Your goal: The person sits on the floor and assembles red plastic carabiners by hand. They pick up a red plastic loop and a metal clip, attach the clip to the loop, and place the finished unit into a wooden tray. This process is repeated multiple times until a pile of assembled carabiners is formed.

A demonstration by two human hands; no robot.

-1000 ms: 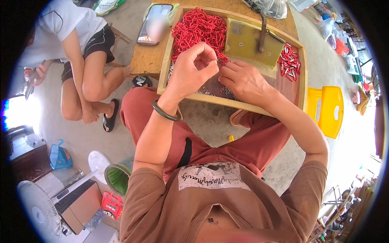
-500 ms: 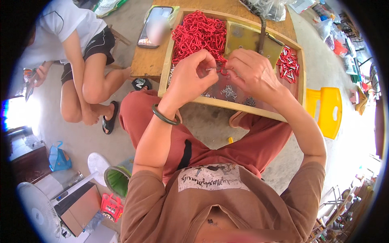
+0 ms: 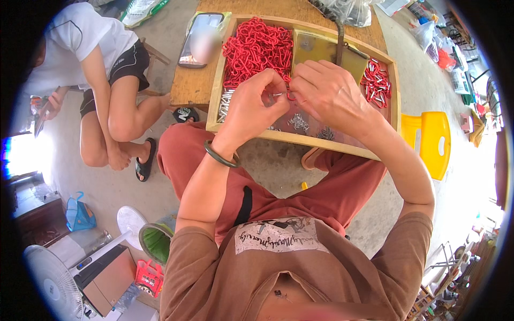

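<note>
Over a wooden tray, my left hand is closed in a pinch on a small silver pin-like piece. My right hand, just beside it, has its fingers pressed together around a red carabiner hook, mostly hidden by the fingers. Behind the hands lies a big heap of red hooks. Short silver rods fill the tray's left side. Below my fingers sit small piles of silver bits and darker bits. Red carabiners with silver gates lie at the right.
A yellowish plate with a dark bar stands in the tray. A phone lies on the wooden table. A yellow plastic stool is at the right. Another person sits at the left, near a fan.
My right hand has rolled over slightly, its fingers now closer together and covering more of the hook. My left hand keeps its pinch. The view has shifted a little.
</note>
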